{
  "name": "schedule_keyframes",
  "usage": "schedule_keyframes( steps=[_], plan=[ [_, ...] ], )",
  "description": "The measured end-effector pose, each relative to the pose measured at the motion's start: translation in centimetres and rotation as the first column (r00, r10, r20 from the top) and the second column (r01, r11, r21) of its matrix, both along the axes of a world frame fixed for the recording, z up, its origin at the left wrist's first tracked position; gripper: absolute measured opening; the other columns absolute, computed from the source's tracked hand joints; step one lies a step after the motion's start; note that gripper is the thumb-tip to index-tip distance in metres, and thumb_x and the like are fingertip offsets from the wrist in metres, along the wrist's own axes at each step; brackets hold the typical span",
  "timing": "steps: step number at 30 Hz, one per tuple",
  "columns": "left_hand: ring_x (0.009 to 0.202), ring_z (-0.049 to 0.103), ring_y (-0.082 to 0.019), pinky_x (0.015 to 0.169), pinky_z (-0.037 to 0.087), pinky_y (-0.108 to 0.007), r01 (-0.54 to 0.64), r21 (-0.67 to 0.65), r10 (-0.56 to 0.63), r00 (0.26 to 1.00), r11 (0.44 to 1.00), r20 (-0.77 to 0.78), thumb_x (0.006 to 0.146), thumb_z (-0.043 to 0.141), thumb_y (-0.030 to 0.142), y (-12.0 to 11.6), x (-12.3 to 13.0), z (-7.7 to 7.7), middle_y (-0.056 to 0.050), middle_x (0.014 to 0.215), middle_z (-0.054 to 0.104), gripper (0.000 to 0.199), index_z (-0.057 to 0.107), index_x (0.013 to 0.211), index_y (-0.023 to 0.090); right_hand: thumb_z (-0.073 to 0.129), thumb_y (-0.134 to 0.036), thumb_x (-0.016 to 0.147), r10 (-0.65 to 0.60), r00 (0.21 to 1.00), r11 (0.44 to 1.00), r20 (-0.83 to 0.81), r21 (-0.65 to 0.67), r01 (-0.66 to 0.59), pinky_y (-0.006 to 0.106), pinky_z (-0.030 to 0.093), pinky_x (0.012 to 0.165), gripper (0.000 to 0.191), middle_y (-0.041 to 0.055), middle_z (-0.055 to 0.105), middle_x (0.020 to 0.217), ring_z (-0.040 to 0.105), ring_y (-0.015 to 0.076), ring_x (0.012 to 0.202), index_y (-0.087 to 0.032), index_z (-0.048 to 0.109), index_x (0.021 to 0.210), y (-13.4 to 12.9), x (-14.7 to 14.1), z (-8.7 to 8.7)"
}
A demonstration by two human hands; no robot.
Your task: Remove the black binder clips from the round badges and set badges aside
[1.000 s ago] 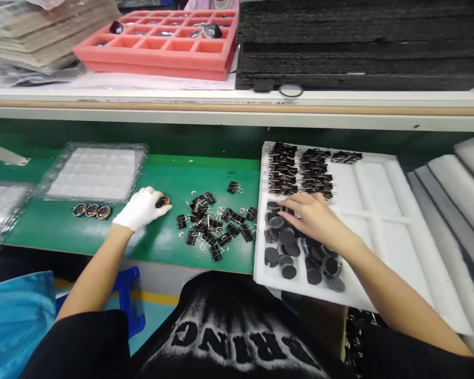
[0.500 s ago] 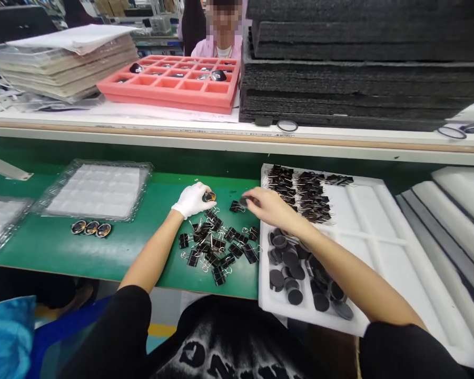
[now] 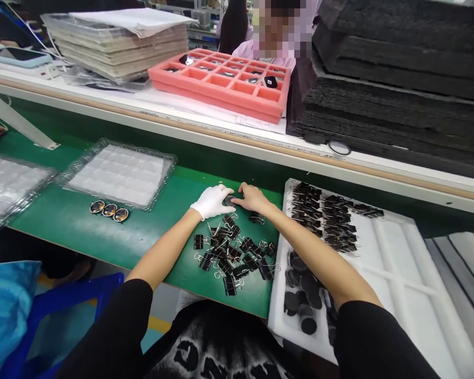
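My left hand (image 3: 213, 202), in a white glove, is closed around a small round piece at the back of the green table. A dark round disc (image 3: 230, 201) lies over that piece, hiding its face. From the other side my right hand (image 3: 253, 199), bare, pinches the same disc with thumb and fingers. Just in front of the right hand lies a single black binder clip (image 3: 256, 217). Nearer me is a loose heap of black binder clips (image 3: 226, 250) with silver wire handles. Three round pieces with shiny rims (image 3: 109, 211) sit in a row to the left.
A white foam tray (image 3: 395, 247) on the right holds rows of clips (image 3: 324, 216) and dark discs (image 3: 306, 295). Clear plastic trays (image 3: 120, 173) lie at left. On the shelf stand a pink foam tray (image 3: 217, 89) and black foam sheets (image 3: 379, 110); a person sits beyond.
My right hand has moved left with the dark disc, away from the foam tray, to meet my left hand. The disc now covers the round piece's face. The view has turned slightly left.
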State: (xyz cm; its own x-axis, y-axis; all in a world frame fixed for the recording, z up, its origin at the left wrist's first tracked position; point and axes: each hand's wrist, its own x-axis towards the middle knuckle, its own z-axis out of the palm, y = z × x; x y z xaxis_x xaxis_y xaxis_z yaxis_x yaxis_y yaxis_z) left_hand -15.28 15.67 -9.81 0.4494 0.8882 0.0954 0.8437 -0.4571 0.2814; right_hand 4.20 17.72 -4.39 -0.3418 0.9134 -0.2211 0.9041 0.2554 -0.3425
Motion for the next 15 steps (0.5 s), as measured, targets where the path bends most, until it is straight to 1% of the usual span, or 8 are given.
schedule_keyframes(
  steps=[3,5,6,8,10,11,13,15],
  plan=[
    [0.117,0.065,-0.031,0.094,0.047,-0.040,0.035,0.000,-0.035,0.999,0.999,0.003,0.090,0.070,0.058,-0.1,0.2,0.0,-0.012,0.136,0.065,0.066,0.058,0.145,0.024,0.052,-0.062,0.102,-0.020,0.977,0.997,0.215,0.082,0.002,0.045,0.055,0.079,0.048,0.0214,0.073,0.115,0.072,0.0376,0.102,-0.018,0.067,0.118,-1.4,2.2,1.1],
    [0.117,0.065,-0.032,0.096,0.046,-0.041,0.023,-0.031,-0.023,1.000,0.999,-0.004,0.092,0.066,0.060,-0.1,0.5,0.0,-0.012,0.127,0.068,0.055,0.066,0.135,0.025,0.055,-0.066,0.099,0.011,0.944,1.000,0.329,0.004,-0.013,0.045,0.055,0.073,0.052,0.0222,0.075,0.102,0.074,0.0386,0.094,-0.018,0.073,0.103,-2.2,4.0,1.4],
    [0.117,0.065,-0.033,0.097,0.045,-0.042,-0.002,-0.047,0.002,1.000,0.999,-0.001,0.092,0.065,0.062,-0.1,0.7,0.0,-0.013,0.124,0.070,0.056,0.067,0.132,0.024,0.062,-0.063,0.096,0.045,0.937,0.998,0.345,-0.056,-0.027,0.043,0.055,0.071,0.046,0.0206,0.076,0.095,0.075,0.0369,0.089,-0.019,0.075,0.094,-2.4,4.9,1.3],
    [0.118,0.063,-0.036,0.098,0.044,-0.044,-0.063,-0.056,0.064,0.998,0.996,0.017,0.088,0.069,0.068,0.0,0.9,0.0,-0.016,0.126,0.068,0.073,0.060,0.142,0.021,0.071,-0.048,0.094,0.110,0.944,0.988,0.310,-0.136,-0.070,0.037,0.054,0.070,0.029,0.0148,0.077,0.087,0.075,0.0314,0.085,-0.021,0.075,0.083,-2.5,6.2,1.0],
    [0.125,0.059,-0.039,0.100,0.044,-0.045,-0.057,-0.034,0.059,0.998,0.998,0.038,0.082,0.075,0.069,0.0,0.8,0.0,-0.020,0.141,0.060,0.097,0.041,0.160,0.020,0.070,-0.034,0.095,0.123,0.956,0.987,0.266,-0.137,-0.089,0.033,0.053,0.073,0.018,0.0096,0.079,0.087,0.075,0.0272,0.087,-0.023,0.076,0.083,-2.1,6.9,0.7],
    [0.129,0.056,-0.040,0.102,0.043,-0.046,-0.019,-0.019,0.019,0.999,1.000,0.039,0.083,0.075,0.065,0.0,0.6,0.1,-0.020,0.150,0.054,0.101,0.033,0.165,0.023,0.068,-0.031,0.097,0.117,0.960,0.988,0.253,-0.125,-0.087,0.032,0.053,0.075,0.016,0.0079,0.079,0.088,0.075,0.0258,0.089,-0.023,0.077,0.085,-1.8,7.0,0.6],
    [0.133,0.052,-0.038,0.105,0.041,-0.046,0.088,-0.009,-0.087,0.996,0.996,0.019,0.092,0.066,0.055,0.1,0.2,0.1,-0.015,0.158,0.048,0.084,0.034,0.165,0.030,0.065,-0.030,0.099,0.120,0.967,0.989,0.223,-0.108,-0.098,0.030,0.052,0.078,0.017,0.0061,0.080,0.091,0.075,0.0239,0.092,-0.023,0.078,0.090,-1.1,7.0,0.5],
    [0.132,0.052,-0.036,0.105,0.040,-0.046,0.139,-0.028,-0.139,0.990,0.990,-0.009,0.098,0.057,0.049,0.2,0.0,0.1,-0.011,0.152,0.055,0.061,0.049,0.156,0.032,0.063,-0.031,0.100,0.138,0.974,0.987,0.179,-0.100,-0.122,0.029,0.051,0.080,0.018,0.0051,0.080,0.093,0.074,0.0230,0.093,-0.023,0.079,0.093,-0.3,6.8,0.6]
  ],
)
